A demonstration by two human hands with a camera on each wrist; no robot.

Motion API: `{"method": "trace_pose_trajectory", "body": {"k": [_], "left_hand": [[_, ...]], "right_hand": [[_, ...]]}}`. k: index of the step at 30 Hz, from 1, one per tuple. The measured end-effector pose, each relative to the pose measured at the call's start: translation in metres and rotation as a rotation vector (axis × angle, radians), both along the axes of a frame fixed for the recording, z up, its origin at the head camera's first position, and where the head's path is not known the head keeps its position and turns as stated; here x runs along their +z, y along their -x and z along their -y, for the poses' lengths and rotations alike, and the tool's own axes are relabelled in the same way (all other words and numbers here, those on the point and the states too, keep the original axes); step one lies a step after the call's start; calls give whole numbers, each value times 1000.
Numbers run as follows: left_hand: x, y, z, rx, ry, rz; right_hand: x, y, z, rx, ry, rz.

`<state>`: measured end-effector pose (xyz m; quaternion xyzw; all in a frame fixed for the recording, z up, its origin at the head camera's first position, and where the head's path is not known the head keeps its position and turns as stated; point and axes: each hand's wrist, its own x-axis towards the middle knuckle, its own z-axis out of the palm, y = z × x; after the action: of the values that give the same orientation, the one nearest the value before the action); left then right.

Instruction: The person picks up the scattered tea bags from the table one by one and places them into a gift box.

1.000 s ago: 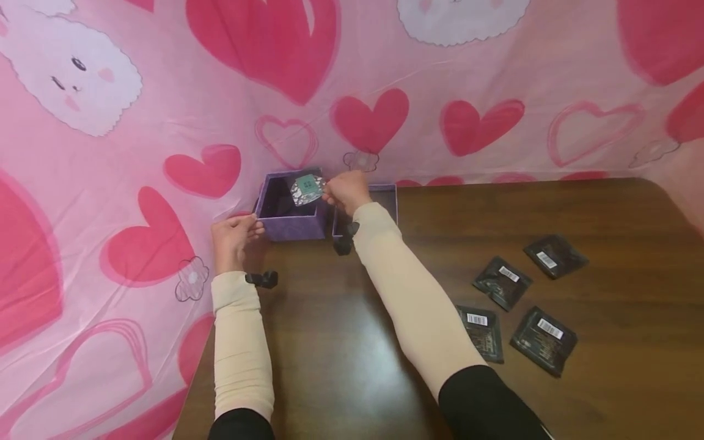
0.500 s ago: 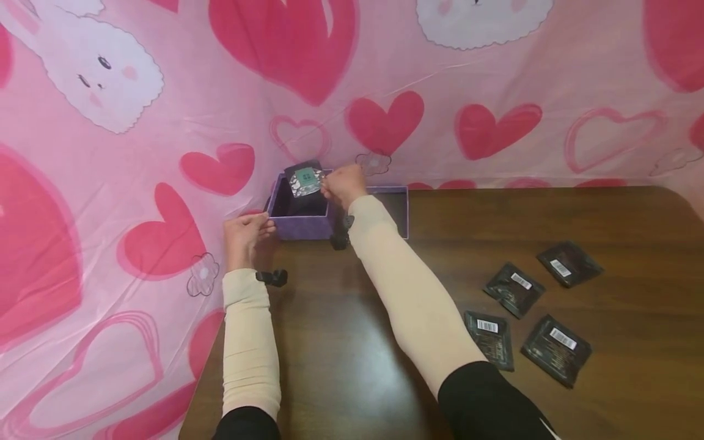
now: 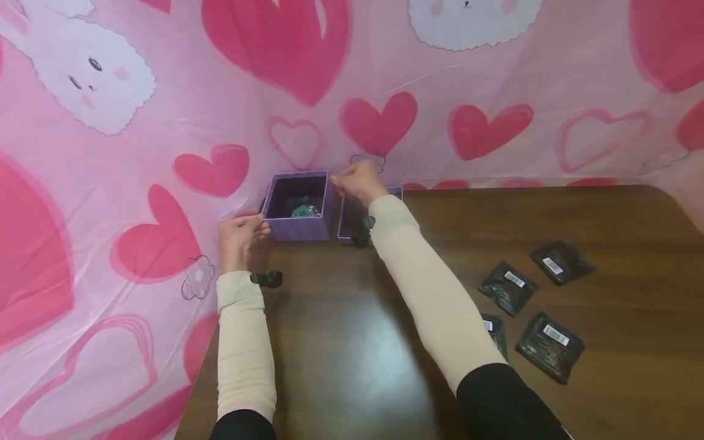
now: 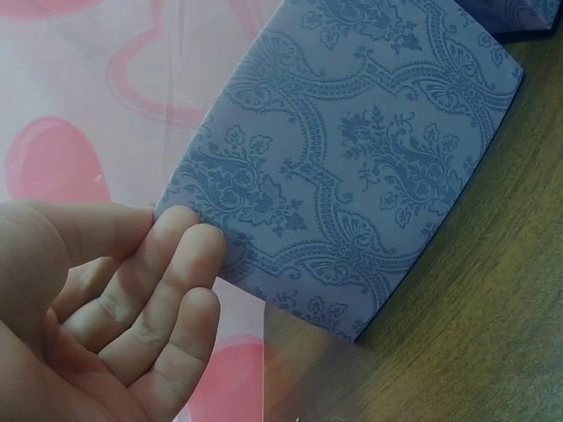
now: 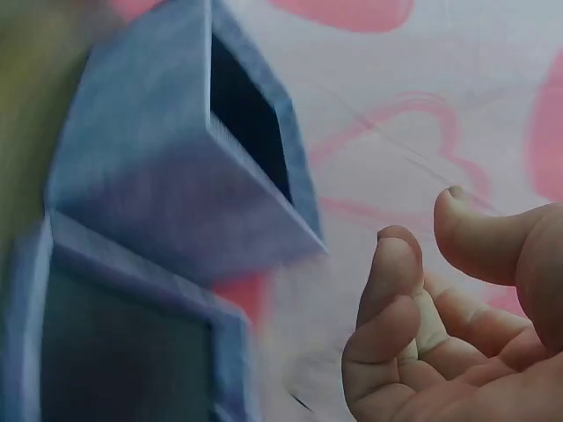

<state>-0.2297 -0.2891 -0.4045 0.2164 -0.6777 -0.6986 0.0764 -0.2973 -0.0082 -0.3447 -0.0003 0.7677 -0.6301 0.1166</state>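
A purple patterned box [image 3: 301,230] stands uncovered against the backdrop. Inside it lies a packet [image 3: 307,211] with a teal label and a black-and-white pattern; the box wall hides part of it. My left hand [image 3: 236,239] pinches the box's near left corner between thumb and fingers, as the left wrist view shows with the hand [image 4: 132,308] at the box edge. My right hand [image 3: 360,181] hovers by the box's right side above the purple lid [image 3: 345,227]. In the right wrist view that hand [image 5: 449,334] has loosely bent fingers, thumb apart, nothing between them.
Several black packets [image 3: 552,347] with white barcode labels lie on the right of the brown wooden table [image 3: 341,342]. A pink backdrop [image 3: 429,79] with hearts and rabbits rises behind the table and along its left side. The right forearm partly covers one packet.
The right hand has let go of the teal-labelled packet, which dropped into the box, and has moved slightly right, clear of the opening. The left hand still pinches the box corner.
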Motion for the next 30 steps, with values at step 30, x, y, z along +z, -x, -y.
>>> {"method": "trace_pose_trajectory", "body": {"k": [30], "left_hand": [[6, 2, 18, -7, -43, -26]], "right_hand": [[-15, -46, -158, -114, -222, -137]]}}
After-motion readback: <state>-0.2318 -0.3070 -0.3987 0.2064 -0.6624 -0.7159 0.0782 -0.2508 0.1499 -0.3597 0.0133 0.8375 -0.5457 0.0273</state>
